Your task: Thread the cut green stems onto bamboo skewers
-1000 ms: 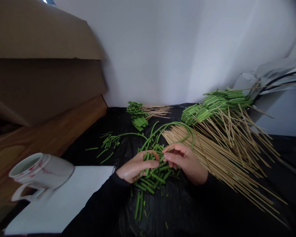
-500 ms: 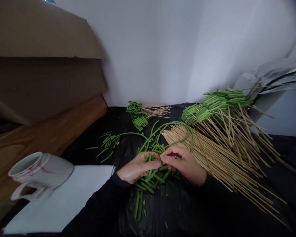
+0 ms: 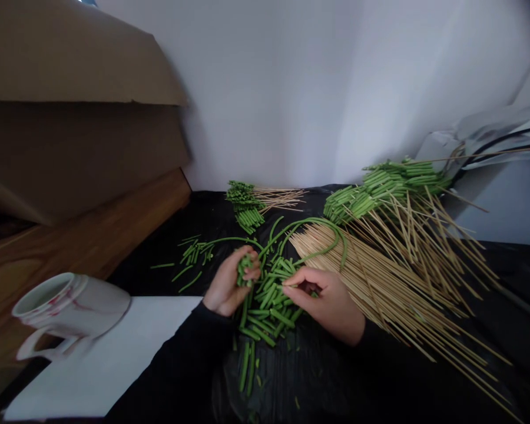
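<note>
My left hand (image 3: 229, 282) is raised over the left side of the pile, its fingers wrapped round a small bunch of cut green bean pieces (image 3: 244, 271) with the cut ends showing. My right hand (image 3: 329, 297) is at the right edge of the pile, thumb and forefinger pinched on the thin pale tip of what looks like a bamboo skewer (image 3: 291, 286); most of it is hidden by the hand. Between and below both hands lies a loose heap of cut bean pieces (image 3: 265, 321). Long uncut beans (image 3: 309, 221) curl behind it.
Bamboo skewers (image 3: 380, 277) lie in a broad bundle at right. Skewered bean rows (image 3: 388, 185) are stacked behind them, with a smaller stack (image 3: 247, 206) by the wall. Bean scraps (image 3: 194, 252), a white mug (image 3: 83, 306) on white paper (image 3: 115, 359), and a cardboard box (image 3: 83, 141) are at left.
The left hand has moved up and left, away from the right hand, and turned so the bean ends face me. The right hand has shifted slightly down and left, still pinching.
</note>
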A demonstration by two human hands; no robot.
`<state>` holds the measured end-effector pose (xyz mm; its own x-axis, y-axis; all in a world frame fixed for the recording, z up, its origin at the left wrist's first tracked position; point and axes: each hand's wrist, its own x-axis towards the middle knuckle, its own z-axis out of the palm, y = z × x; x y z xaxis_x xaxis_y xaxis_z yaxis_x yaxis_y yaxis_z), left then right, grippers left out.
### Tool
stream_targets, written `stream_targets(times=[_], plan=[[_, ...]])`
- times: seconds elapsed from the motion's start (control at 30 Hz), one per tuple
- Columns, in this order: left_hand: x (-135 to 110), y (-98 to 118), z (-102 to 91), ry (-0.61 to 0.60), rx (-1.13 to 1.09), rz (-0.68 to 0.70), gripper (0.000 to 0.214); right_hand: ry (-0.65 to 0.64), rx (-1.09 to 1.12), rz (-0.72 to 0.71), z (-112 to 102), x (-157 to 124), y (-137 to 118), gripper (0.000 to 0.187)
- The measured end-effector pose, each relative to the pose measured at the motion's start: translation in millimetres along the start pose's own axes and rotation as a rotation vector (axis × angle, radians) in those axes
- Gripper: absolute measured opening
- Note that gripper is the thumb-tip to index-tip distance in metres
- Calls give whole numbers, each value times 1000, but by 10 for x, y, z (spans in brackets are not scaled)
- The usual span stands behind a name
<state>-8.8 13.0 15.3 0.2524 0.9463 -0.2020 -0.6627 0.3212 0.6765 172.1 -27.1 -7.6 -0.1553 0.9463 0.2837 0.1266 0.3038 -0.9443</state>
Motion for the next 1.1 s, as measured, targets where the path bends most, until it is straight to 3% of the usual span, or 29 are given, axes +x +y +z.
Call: stream_targets(times=[0.13, 0.33, 0.43, 0.57, 0.87, 1.1], plan=[[45, 261, -87, 16, -172, 10, 8, -11, 140, 92, -77, 30, -8, 15], [39, 22, -80, 7, 68, -61, 6, 45, 254, 174, -199, 106, 26, 26], [18, -99, -59, -16, 333, 74, 17, 22, 247, 183, -176, 94, 26, 28], [-33, -125, -48, -166, 680, 270, 32, 8, 237, 188, -156, 82, 26, 29], [-83, -111, -32, -199, 1205, 680, 17, -80, 213, 196, -118, 75, 67, 31], [-125, -218, -61, -240, 1433, 771, 13, -96, 171, 211, -93, 64, 114, 30]])
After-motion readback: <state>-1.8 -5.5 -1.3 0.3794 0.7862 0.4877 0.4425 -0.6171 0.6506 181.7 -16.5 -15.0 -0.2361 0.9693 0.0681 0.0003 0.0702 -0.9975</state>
